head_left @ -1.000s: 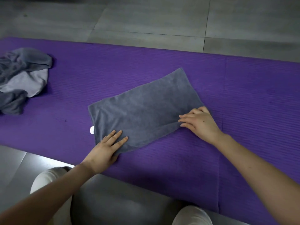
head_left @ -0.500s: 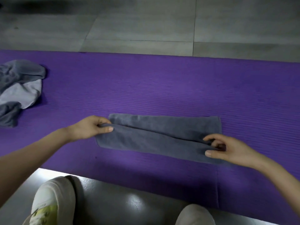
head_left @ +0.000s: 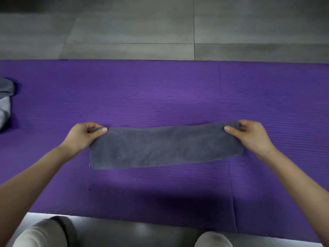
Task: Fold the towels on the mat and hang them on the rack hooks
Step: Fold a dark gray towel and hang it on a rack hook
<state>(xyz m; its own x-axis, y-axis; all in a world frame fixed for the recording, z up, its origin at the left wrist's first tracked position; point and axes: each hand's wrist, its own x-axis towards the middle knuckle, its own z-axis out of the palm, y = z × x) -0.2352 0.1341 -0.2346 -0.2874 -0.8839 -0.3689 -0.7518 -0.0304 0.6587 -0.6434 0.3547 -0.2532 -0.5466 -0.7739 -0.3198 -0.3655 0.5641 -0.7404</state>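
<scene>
Folding is under way: the left hand (head_left: 83,138) and right hand (head_left: 249,135) each pinch an end of the grey towel (head_left: 165,147) stretched between them over the mat (head_left: 160,97) (rack unseen), so next probably bring both ends together.

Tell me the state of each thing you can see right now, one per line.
Grey towel, folded into a long strip, held at both ends.
Left hand, pinching the towel's left end.
Right hand, pinching the towel's right end.
Purple mat, spread flat on the floor.
Other towels, crumpled, unfolded, at the mat's left edge.
</scene>
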